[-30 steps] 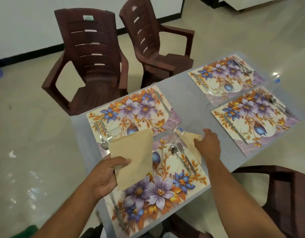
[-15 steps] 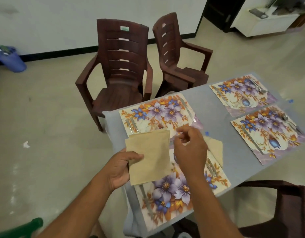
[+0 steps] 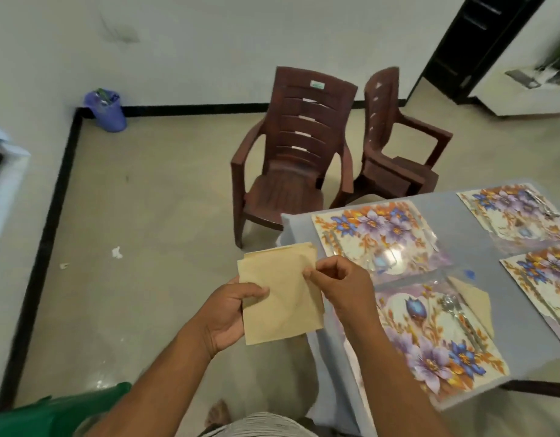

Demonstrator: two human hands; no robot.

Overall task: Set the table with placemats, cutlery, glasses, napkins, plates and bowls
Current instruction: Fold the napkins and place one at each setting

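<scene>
Matt paper napkins (image 3: 282, 291), glossy placemat (image 3: 430, 339), plastic chairs (image 3: 291, 159)

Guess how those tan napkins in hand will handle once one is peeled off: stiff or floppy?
Likely floppy: the napkins are thin, with wavy top edges. Probably very light, since the left hand holds them by one side. Sheets may cling together; the right hand pinches at the edge to separate one.

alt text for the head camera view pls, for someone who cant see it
A person's left hand holds a stack of tan paper napkins while the right hand pinches the top one at its right edge, beside a grey table. Four floral placemats lie there; the nearest placemat has cutlery and a napkin. Two brown plastic chairs stand behind.
</scene>
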